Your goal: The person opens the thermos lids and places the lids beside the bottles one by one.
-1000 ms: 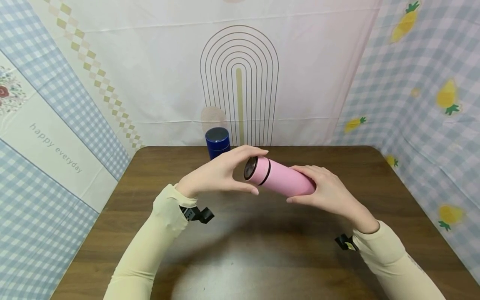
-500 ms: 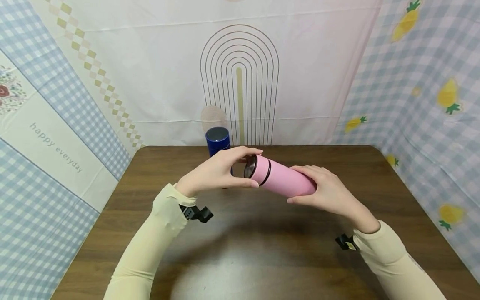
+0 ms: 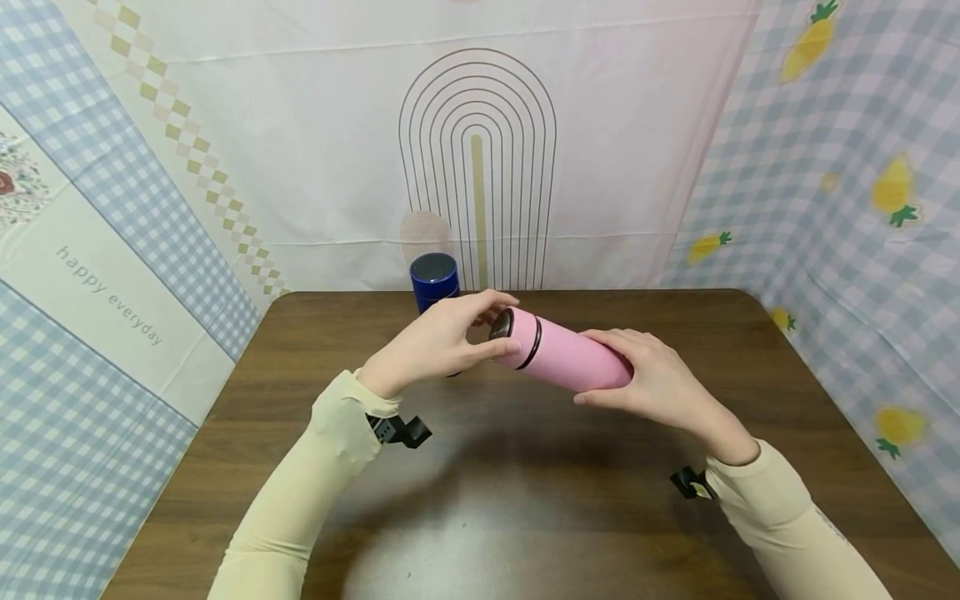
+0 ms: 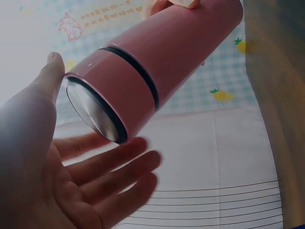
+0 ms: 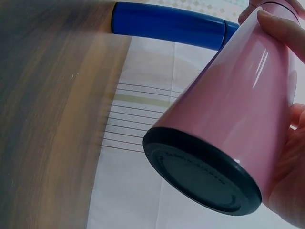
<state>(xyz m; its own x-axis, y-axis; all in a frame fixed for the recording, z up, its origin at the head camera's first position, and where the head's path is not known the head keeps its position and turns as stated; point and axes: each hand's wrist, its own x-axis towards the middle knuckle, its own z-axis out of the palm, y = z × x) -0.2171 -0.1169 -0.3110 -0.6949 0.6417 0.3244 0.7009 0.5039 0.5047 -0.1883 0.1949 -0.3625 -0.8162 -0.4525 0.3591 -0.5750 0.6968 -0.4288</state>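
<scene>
A pink thermos bottle (image 3: 573,358) with a black ring below its lid is held tilted above the table, lid end to the left. My right hand (image 3: 660,379) grips its lower body; the black base (image 5: 200,174) shows in the right wrist view. At the lid (image 4: 112,88), my left hand (image 3: 435,337) has its thumb against the rim and its fingers spread loosely on the other side. In the left wrist view those fingers (image 4: 119,162) look extended, not wrapped round the lid. Whether they touch it is hard to tell.
Behind my left hand a dark blue thermos bottle (image 3: 435,279) stands upright toward the table's back, partly hidden. The brown wooden table (image 3: 480,500) lies beneath. Patterned cloth (image 3: 600,167) hangs at the back and sides.
My left hand has come slightly to the right and its thumb has risen, so it now overlaps the pink bottle's lid. The right hand and bottle have hardly moved.
</scene>
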